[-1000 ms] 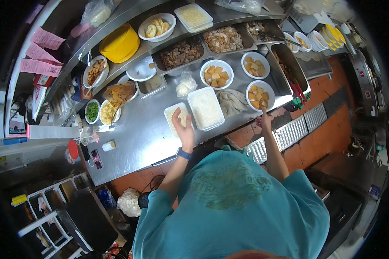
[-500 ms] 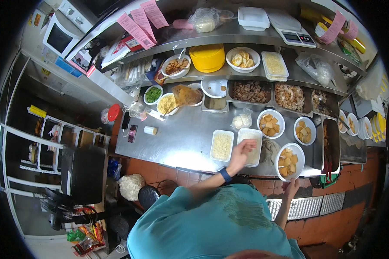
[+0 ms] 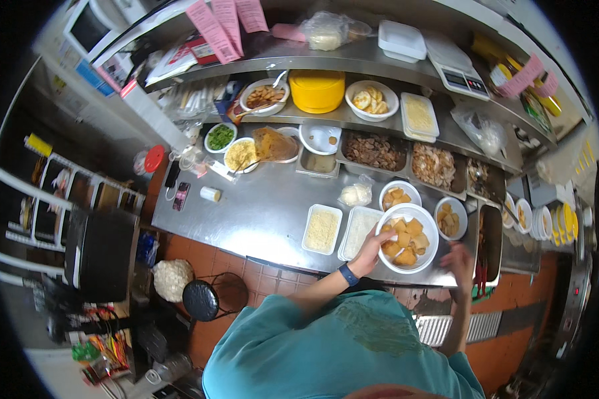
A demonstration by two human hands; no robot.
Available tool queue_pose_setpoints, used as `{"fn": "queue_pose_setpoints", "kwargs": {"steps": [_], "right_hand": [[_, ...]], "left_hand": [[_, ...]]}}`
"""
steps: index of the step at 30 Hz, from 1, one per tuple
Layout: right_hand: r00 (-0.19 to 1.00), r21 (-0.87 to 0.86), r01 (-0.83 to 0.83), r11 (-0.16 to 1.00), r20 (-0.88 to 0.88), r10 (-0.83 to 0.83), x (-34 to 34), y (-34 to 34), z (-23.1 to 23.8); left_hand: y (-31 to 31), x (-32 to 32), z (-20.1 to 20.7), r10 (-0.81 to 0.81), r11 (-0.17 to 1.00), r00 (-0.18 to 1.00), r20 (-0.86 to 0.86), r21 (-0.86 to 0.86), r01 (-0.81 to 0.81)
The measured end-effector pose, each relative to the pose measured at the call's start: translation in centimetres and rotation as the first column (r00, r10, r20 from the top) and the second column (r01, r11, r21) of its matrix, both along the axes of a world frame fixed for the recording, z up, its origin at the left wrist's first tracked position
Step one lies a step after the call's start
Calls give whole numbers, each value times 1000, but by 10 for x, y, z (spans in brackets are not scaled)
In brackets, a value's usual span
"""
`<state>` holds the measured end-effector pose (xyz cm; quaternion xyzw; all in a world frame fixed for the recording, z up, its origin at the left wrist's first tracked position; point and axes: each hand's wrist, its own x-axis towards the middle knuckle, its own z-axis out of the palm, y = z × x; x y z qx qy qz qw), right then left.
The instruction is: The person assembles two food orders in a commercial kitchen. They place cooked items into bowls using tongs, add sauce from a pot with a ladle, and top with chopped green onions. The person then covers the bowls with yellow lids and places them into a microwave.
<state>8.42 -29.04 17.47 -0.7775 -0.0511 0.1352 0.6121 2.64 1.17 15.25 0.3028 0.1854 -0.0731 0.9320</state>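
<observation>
My left hand (image 3: 369, 255) grips the left rim of a white bowl (image 3: 433, 241), its thumb over the edge. Golden-brown chunks (image 3: 408, 234) fill the bowl, which is held up over the counter's front edge. Just right of it is my right hand (image 3: 459, 261), apart from the bowl and smeared by motion, so its fingers are unclear. Behind the held bowl, and partly covered by it, stands a second bowl of chunks (image 3: 397, 195). A third such bowl (image 3: 450, 216) stands to the right. Beside my left hand is a white tub (image 3: 358, 229) with pale contents.
A tub of pale yellow shreds (image 3: 322, 229) and a knotted plastic bag (image 3: 356, 193) lie on the steel counter (image 3: 246, 219). Metal pans of chopped meat (image 3: 373, 151) line the back, below shelves holding a yellow container (image 3: 317, 91) and a scale (image 3: 456, 70). A black stool (image 3: 201, 299) stands front left.
The bowl of chunks has moved left and up from the counter's front edge. My left hand has left the pale tub and taken its rim; my right hand has come off it.
</observation>
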Motion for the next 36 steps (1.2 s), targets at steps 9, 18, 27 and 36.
{"fn": "queue_pose_setpoints", "kwargs": {"steps": [9,18,27,36], "right_hand": [[830,-836,520,176,543,129,319,-251,-45],[936,-396,-156,905,-351,7,401,-256,-115],[949,-672,-291,681,-296,113,325,-158,-47],[946,-757,-323,568,-249,207,350,-215,-44]], "left_hand": [[-32,-6,-2,302,952,953,-36,71,-299],[-91,-5,-4,330,939,938,-103,134,-315],[-128,47,-14,165,986,976,-143,56,-158],[-142,62,-24,133,990,972,-196,75,-120]]}}
